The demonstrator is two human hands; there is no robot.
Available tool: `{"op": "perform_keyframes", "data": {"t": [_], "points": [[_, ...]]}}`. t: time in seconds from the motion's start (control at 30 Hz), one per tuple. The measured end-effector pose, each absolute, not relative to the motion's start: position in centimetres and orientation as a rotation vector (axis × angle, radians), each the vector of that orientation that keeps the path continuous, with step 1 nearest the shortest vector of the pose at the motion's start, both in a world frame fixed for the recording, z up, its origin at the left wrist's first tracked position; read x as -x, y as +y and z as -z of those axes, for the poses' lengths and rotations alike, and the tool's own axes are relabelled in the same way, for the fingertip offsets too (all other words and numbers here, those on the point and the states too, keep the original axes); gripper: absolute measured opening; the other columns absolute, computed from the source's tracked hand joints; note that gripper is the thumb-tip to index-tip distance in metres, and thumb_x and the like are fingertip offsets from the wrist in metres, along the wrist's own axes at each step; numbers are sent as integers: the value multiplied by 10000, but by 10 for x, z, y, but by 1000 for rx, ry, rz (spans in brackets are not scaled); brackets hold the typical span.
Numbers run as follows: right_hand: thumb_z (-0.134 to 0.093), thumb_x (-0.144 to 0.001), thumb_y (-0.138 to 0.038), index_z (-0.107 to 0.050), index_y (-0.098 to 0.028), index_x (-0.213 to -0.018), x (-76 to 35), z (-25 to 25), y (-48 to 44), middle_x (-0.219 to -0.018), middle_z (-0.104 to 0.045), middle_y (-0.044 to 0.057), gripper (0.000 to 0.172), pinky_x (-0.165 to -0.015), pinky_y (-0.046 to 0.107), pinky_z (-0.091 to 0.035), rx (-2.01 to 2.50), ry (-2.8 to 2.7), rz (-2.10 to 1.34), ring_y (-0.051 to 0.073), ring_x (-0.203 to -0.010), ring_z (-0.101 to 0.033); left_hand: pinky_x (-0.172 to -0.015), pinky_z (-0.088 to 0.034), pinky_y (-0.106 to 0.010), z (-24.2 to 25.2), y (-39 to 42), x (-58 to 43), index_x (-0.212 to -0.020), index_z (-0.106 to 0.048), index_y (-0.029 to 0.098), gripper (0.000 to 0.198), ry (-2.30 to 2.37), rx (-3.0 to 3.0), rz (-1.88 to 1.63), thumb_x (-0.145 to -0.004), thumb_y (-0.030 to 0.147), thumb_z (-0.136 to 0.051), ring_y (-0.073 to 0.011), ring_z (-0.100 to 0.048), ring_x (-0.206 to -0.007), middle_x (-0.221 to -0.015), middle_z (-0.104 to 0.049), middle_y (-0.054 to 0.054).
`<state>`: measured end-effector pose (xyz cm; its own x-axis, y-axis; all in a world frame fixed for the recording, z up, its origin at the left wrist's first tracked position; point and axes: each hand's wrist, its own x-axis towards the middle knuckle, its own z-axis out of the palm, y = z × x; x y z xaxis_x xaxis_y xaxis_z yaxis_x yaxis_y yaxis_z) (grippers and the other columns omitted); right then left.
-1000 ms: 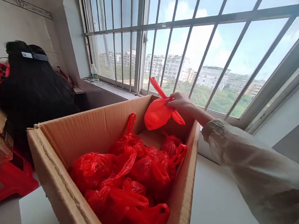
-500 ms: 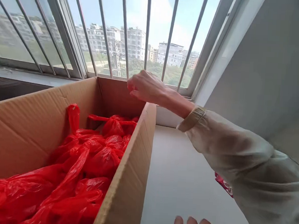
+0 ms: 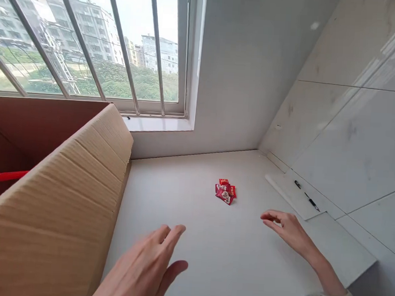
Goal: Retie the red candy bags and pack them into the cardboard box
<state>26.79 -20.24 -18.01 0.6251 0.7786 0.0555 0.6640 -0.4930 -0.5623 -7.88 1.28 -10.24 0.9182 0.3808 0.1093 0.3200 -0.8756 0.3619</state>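
Observation:
A few small red and dark pink printed packets (image 3: 226,192) lie in a little overlapping pile on the white tabletop (image 3: 191,250). Below and to the left of them, my left hand (image 3: 147,261) reaches over the table with its fingers stretched and its thumb apart, holding nothing. Off to the right of the packets hovers my right hand (image 3: 284,227), fingers curved and the thumb a little apart from them, with nothing visible between. Neither hand touches the packets. Close to my left hand stands an open cardboard box (image 3: 81,181), where a bit of red plastic bag (image 3: 1,177) shows inside.
Near the tiled wall (image 3: 368,145), a pen (image 3: 312,202) and its cap (image 3: 297,184) lie on a white slab (image 3: 291,196). A barred window (image 3: 135,72) with a white sill (image 3: 162,124) rises behind the box.
The view has swung right, away from the box's inside. My right hand has come from above the box's far corner to over the table. My left hand has come further into view.

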Motion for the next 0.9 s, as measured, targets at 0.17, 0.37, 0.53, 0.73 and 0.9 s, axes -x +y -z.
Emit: {"op": "perform_keyframes", "data": {"t": [0.17, 0.37, 0.53, 0.73, 0.9], "points": [[-489, -876, -320, -708, -245, -890, -251, 228, -238, -982, -737, 51, 232, -790, 337, -521, 2243, -1094, -333, 217, -881, -683, -1121, -393, -416, 129, 7, 60, -1466, -396, 412, 523, 664, -2720, -232, -952, 445, -484, -286, -497, -1329, -1467, -527, 6], [-528, -890, -180, -660, -248, -1132, -260, 205, -193, -1191, -664, 38, 284, -842, 313, -532, 2148, -1348, -215, 186, -982, -658, -1042, -455, -413, 111, -30, 2, -1284, -598, 277, 360, 690, -2630, 245, -931, 269, -523, -269, -579, -1207, -1333, -620, -53], [-648, -854, -145, -608, -215, -1288, -272, 214, -126, -1357, -579, 87, 441, -974, 342, -511, 2147, -1409, -26, 237, -1214, -561, -943, -489, -387, 112, -46, -23, -1190, -636, 155, 305, 819, -2608, 472, -896, 173, -559, -267, -627, -1074, -1169, -668, -113], [-581, -941, -214, -560, -205, -1401, -268, 253, -82, -1492, -482, 149, 461, -1121, 450, -403, 2204, -1339, 124, 304, -1406, -417, -810, -476, -356, 139, -25, -28, -910, -678, 164, 130, 941, -2627, 563, -828, 178, -579, -258, -638, -964, -1049, -688, -93], [-446, -1003, -232, -528, -211, -1439, -274, 271, -75, -1521, -446, 160, 445, -1114, 456, -405, 2261, -1298, 203, 298, -1403, -426, -753, -421, -309, 167, -4, -30, -713, -590, 166, 44, 1005, -2591, 556, -756, 168, -581, -244, -617, -944, -974, -687, -81]]}}
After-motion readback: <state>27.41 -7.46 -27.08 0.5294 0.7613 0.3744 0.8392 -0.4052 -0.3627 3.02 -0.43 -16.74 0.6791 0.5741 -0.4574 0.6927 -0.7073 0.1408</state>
